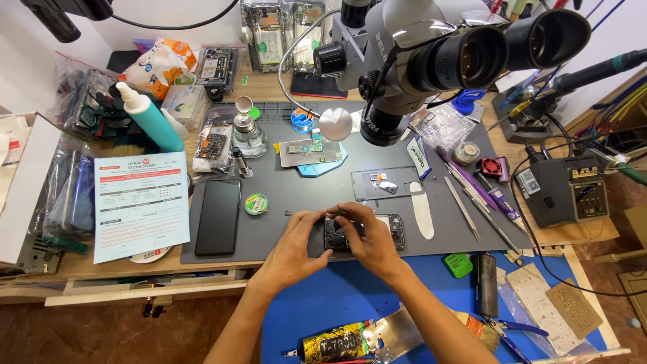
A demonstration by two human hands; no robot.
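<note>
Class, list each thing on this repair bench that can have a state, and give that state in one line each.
Opened phone: back cover off, insides showing, flat on the grey mat.
Left hand: fingertips on the phone's left end.
Right hand: resting over the phone's middle.
Black phone: lying flat, screen dark.
Teal bottle: capped, tilted.

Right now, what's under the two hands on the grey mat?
An opened black phone, inner parts exposed, lies flat on the grey silicone work mat. Left hand and right hand cover its left end and middle.
</note>
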